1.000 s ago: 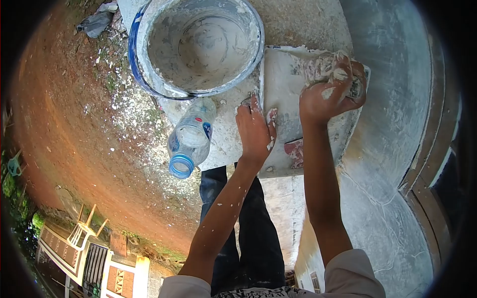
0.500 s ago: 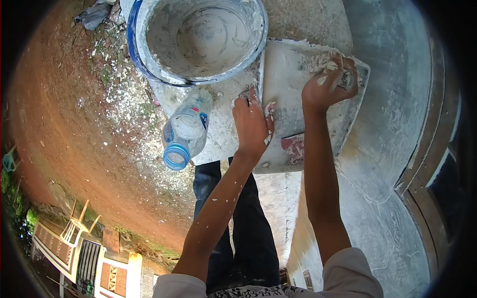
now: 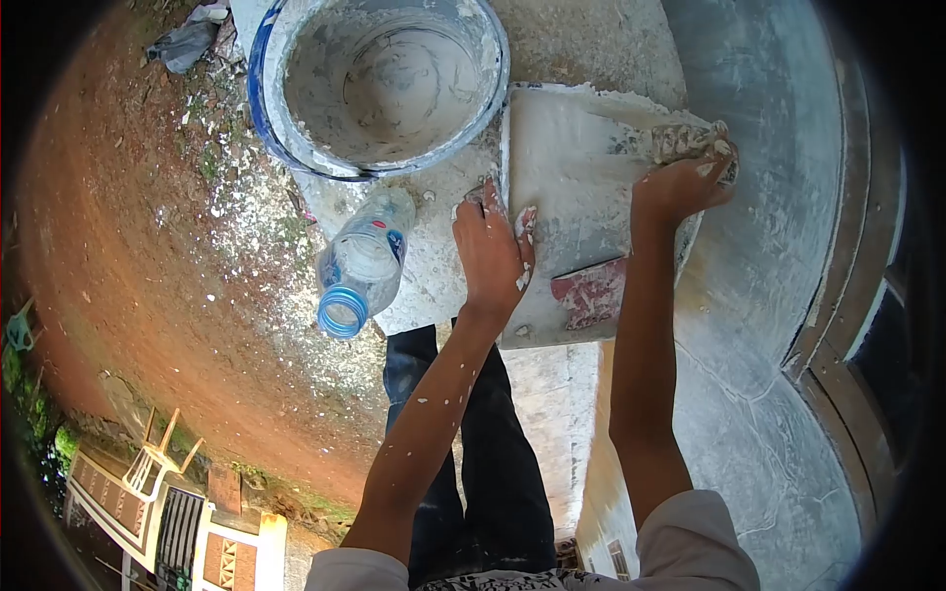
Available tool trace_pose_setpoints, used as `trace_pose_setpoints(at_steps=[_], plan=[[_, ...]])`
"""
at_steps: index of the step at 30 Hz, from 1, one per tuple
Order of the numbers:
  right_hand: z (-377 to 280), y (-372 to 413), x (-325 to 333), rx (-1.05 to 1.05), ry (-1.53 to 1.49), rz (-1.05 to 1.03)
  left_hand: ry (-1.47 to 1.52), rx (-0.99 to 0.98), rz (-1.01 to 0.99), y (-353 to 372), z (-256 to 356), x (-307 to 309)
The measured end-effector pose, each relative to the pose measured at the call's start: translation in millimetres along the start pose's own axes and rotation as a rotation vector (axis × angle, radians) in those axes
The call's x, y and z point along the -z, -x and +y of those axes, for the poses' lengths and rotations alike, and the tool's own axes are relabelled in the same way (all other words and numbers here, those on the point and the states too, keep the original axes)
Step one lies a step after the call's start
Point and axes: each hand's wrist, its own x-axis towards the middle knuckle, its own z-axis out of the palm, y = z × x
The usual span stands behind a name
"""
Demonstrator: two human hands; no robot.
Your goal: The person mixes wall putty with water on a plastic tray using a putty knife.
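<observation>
A shallow tray (image 3: 557, 158) with low rims and a wet white paste film lies in front of me. My left hand (image 3: 490, 251) is closed over its left edge, thumb inside and fingers outside. At the tray's right side, my right hand (image 3: 682, 189) is closed on a paste-caked wad (image 3: 682, 143), whose material I cannot make out. White paste coats the fingers of both hands. Near my right forearm, a flat reddish scraper-like piece (image 3: 591, 293) lies in the tray, partly hidden by the arm.
Beyond my left hand stands a paste-smeared bucket (image 3: 296, 118) with a blue rim. A clear plastic bottle (image 3: 367, 251) with a blue neck lies left of the tray. Reddish soil (image 3: 197, 335) with white spatter spreads leftward; a grey concrete surface (image 3: 769, 227) curves along the right.
My right hand has moved right with the wad, to the tray's right rim, showing more of the reddish piece. My left hand keeps its hold; the view has shifted slightly.
</observation>
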Motion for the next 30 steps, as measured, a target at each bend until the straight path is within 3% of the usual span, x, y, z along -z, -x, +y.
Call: trace_pose_setpoints(at_steps=[1, 4, 5, 6, 8, 9, 10, 11, 14, 20, 22, 23, 26, 27, 28, 30], plan=[[-6, -9, 33, 0.18, 0.185, -0.01, -0.015, -0.012, -0.014, 2, 1, 1], [40, -14, 28, 0.072, 0.192, 0.045, -0.035, -0.056, 0.001, 4, -1, 0], [48, -10, 18, 0.089, 0.251, 0.205, -0.01, -0.039, 0.001, 4, -1, -1], [48, -14, 18, 0.089, 0.263, 0.209, 0.017, -0.025, 0.004, 2, 1, -2], [21, -17, 22, 0.355, -0.136, 0.442, 0.009, -0.019, -0.002, 1, 5, 0], [-7, -13, 30, 0.373, -0.074, 0.529, 0.004, -0.021, -0.004, 0, 4, 0], [-26, 0, 27, 0.103, -0.532, 0.352, -0.004, -0.022, -0.006, 1, 3, 0], [-49, -2, 26, 0.197, -0.986, 0.412, -0.009, -0.025, -0.007, 1, 3, 0], [-87, 19, 32, 0.201, -1.011, 0.33, -0.021, 0.021, -0.033, 1, 2, -1], [-128, 39, 39, 0.16, -1.026, 0.343, -0.013, -0.096, 0.07, 4, 0, -2], [-124, 30, 60, 0.115, -0.827, 0.384, 0.006, -0.06, 0.03, 3, 1, -1], [-117, 28, 74, 0.094, -0.538, 0.33, 0.003, -0.06, 0.032, 2, 0, 0], [-101, 35, 72, 0.003, -0.797, 0.302, -0.015, -0.079, 0.042, 6, -2, -4], [-105, 27, 76, 0.212, -0.586, 0.349, -0.01, -0.081, 0.057, 6, -3, -5], [-108, 30, 66, 0.213, -0.581, 0.353, -0.007, -0.087, 0.074, 6, -4, -7], [-121, 37, 39, -0.084, -1.268, 0.277, -0.03, -0.09, 0.072, 2, -4, -6]])
